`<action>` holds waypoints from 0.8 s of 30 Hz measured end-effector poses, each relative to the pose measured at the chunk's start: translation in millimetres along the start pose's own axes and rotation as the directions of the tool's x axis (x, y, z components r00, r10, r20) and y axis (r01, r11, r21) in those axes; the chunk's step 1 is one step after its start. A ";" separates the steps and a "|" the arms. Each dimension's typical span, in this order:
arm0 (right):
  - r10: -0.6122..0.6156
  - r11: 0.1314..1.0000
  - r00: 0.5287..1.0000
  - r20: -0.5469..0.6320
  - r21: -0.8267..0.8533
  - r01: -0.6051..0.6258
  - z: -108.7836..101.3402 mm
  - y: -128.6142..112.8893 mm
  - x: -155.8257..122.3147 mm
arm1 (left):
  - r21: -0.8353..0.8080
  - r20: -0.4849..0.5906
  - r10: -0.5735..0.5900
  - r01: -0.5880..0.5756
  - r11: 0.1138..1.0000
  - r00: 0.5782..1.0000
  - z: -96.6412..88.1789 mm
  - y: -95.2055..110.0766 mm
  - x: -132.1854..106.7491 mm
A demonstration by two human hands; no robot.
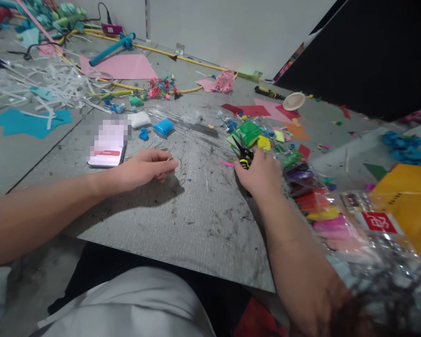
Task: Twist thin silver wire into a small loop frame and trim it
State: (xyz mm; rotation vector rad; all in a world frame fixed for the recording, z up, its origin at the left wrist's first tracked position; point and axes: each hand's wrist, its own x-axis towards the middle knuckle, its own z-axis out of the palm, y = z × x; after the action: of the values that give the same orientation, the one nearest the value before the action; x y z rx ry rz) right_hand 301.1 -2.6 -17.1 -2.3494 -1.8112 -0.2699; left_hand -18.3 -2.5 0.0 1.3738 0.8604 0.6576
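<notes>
My left hand [145, 169] is closed in a pinch above the grey tabletop, thumb against fingers. What looks like a thin, curled wire [178, 164] shows at its fingertips, too fine to make out fully. On the right, my right hand [263, 175] is wrapped round black pliers [243, 154] with yellow-and-black handles, their jaws apart and pointing away from me. Just beyond the pliers lies a green packet [247, 133], with a yellow lump [264, 142] beside it. A pink strip [227, 163] is left of the handles.
A phone [108, 140] lies behind my left forearm, near a blue packet [163, 127] and a white packet [139, 120]. Straight wires [192, 126] stretch across the middle. Bags of coloured clay [333, 224] crowd the right side. White paper strips [56, 84] are heaped far left.
</notes>
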 end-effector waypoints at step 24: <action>-0.536 0.788 0.830 -0.152 0.263 0.557 8.0 -26.3 -17.8 | -0.123 0.054 -0.054 0.060 0.991 0.997 -0.6 -1.9 -0.4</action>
State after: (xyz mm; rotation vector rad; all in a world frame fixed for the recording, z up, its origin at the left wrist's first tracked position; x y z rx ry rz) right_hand 271.6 -10.8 -28.6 -1.5526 -2.2790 -0.1270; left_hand -19.2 -2.7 -1.8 1.2447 0.8024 0.6199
